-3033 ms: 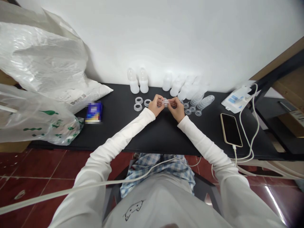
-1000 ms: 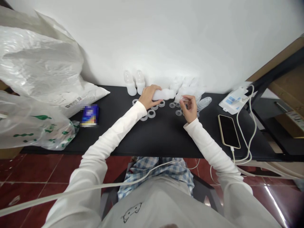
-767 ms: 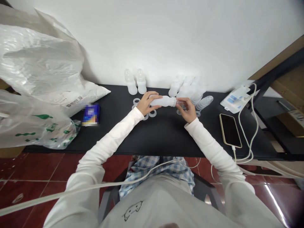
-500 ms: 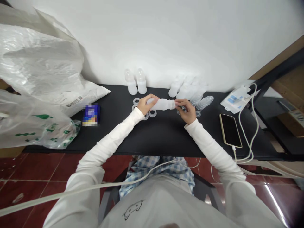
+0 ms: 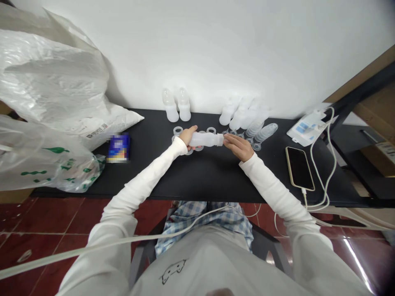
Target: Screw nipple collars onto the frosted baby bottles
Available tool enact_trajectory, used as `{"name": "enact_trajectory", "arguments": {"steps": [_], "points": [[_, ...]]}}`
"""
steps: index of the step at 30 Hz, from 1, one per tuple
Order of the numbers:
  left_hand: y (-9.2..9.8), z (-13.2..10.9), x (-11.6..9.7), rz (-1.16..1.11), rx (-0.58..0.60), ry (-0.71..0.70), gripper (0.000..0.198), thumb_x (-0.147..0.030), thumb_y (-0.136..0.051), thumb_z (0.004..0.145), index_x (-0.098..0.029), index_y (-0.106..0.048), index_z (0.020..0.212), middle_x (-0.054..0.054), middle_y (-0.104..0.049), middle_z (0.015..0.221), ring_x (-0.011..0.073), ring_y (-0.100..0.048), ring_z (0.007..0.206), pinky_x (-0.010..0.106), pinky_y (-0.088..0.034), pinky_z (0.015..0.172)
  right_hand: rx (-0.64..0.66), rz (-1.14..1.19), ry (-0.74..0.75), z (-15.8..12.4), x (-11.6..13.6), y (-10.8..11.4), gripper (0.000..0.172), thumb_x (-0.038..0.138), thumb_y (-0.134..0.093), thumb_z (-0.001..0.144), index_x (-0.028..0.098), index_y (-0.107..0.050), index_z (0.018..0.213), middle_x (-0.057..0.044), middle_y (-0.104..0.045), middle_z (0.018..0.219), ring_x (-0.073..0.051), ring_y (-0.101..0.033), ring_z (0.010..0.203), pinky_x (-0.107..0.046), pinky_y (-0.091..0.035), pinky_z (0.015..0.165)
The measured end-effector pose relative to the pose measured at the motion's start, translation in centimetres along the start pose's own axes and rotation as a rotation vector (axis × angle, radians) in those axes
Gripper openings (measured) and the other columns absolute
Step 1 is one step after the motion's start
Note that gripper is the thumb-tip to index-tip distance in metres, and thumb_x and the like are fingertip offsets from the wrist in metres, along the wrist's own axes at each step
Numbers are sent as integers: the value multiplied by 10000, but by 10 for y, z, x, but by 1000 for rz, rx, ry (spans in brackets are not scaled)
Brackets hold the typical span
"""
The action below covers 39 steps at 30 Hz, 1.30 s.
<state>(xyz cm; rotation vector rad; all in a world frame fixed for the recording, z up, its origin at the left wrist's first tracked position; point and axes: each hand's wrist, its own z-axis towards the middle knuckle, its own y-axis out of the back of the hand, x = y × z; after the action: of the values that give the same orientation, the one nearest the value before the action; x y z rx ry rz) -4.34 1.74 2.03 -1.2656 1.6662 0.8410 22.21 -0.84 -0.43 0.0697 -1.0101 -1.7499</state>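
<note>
A translucent white baby bottle (image 5: 206, 139) lies sideways in the air over the black table (image 5: 212, 176), its neck pointing right. Wrapped round its base end is my left hand (image 5: 187, 137). My right hand (image 5: 240, 147) has its fingers stretched out flat, with the tips against the bottle's mouth; whatever lies under them is hidden. Several white rings (image 5: 178, 130) rest below and around the bottle. Small clear round pieces (image 5: 256, 146) are close to my right hand, in front of stacked clear domed caps (image 5: 267, 132).
Two bottles with clear domed caps (image 5: 184, 105) stand by the wall. More white bottles (image 5: 226, 114) stand to their right. A phone (image 5: 299, 168) with a cable and a white packet (image 5: 307, 128) are at right; a blue packet (image 5: 118, 148) and plastic bags (image 5: 55, 152) at left.
My right hand has gone from a pinch at the bottle's mouth to flat fingers against it. The bottle has shifted slightly left and down, still in my left hand.
</note>
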Motion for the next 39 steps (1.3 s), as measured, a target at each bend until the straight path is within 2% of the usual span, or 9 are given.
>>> {"name": "enact_trajectory", "arguments": {"steps": [10, 12, 15, 19, 23, 26, 31, 35, 39], "points": [[-13, -6, 1, 48, -156, -463, 585, -764, -493, 855, -195, -613, 791, 13, -582, 541, 159, -560, 430, 264, -398, 384, -195, 3, -40, 5, 16, 3, 177, 350, -579, 967, 293, -711, 1068, -53, -764, 1133, -245, -724, 1074, -446, -611, 950], [-13, -7, 2, 122, -224, -616, 561, -749, -501, 864, -203, -626, 827, 41, -672, 718, 176, -648, 611, 272, -497, 502, -206, 51, -93, 6, 15, 0, 215, 396, -644, 922, 296, -696, 1105, -58, -755, 1143, -260, -720, 1073, -457, -601, 960], [-14, -9, 4, 233, -318, -813, 497, -694, -490, 904, -220, -636, 920, 56, -716, 997, 200, -681, 950, 296, -557, 797, -223, 187, -210, 6, 9, -6, 482, 534, -677, 862, 288, -606, 1270, -90, -700, 1242, -256, -724, 1006, -450, -615, 913], [-16, -14, 4, 302, -303, -960, 423, -619, -480, 947, -225, -632, 964, 54, -714, 1017, 198, -675, 1005, 327, -521, 926, -215, 296, -282, 8, 4, -13, 506, 585, -641, 867, 271, -589, 1261, -101, -669, 1258, -238, -711, 1003, -397, -627, 840], [-15, -17, 3, 322, -324, -940, 407, -597, -479, 951, -221, -632, 921, 50, -720, 984, 197, -676, 972, 327, -530, 903, -209, 320, -277, 7, 6, -16, 490, 569, -726, 805, 265, -610, 1170, -88, -704, 1182, -237, -704, 1053, -390, -618, 867], [-16, -19, 1, 273, -349, -803, 426, -609, -495, 932, -212, -635, 867, 36, -715, 924, 174, -674, 796, 275, -550, 669, -207, 302, -220, 5, 9, -19, 455, 514, -773, 782, 260, -613, 1123, -80, -721, 1151, -240, -705, 1075, -425, -603, 919], [-19, -20, 2, 180, -333, -539, 454, -619, -529, 915, -200, -639, 779, -2, -644, 666, 99, -473, 382, 240, -337, 348, -232, 167, -11, 6, 15, -24, 20, 294, -650, 917, 279, -637, 915, -57, -723, 1208, -231, -685, 1148, -470, -581, 972], [-20, -18, 5, 128, -300, -461, 490, -641, -515, 923, -196, -623, 750, -25, -525, 489, 103, -429, 328, 245, -318, 350, -197, 128, -23, 6, 15, -23, 115, 333, -584, 954, 285, -654, 876, -41, -728, 1209, -231, -673, 1176, -476, -561, 1006], [-11, -16, 3, 281, -262, -702, 444, -630, -538, 914, -204, -645, 858, 23, -696, 824, 155, -653, 656, 278, -538, 613, -157, 148, -229, 8, 17, -17, 379, 584, -692, 828, 261, -668, 1023, -62, -754, 1096, -234, -722, 968, -403, -588, 859]]}}
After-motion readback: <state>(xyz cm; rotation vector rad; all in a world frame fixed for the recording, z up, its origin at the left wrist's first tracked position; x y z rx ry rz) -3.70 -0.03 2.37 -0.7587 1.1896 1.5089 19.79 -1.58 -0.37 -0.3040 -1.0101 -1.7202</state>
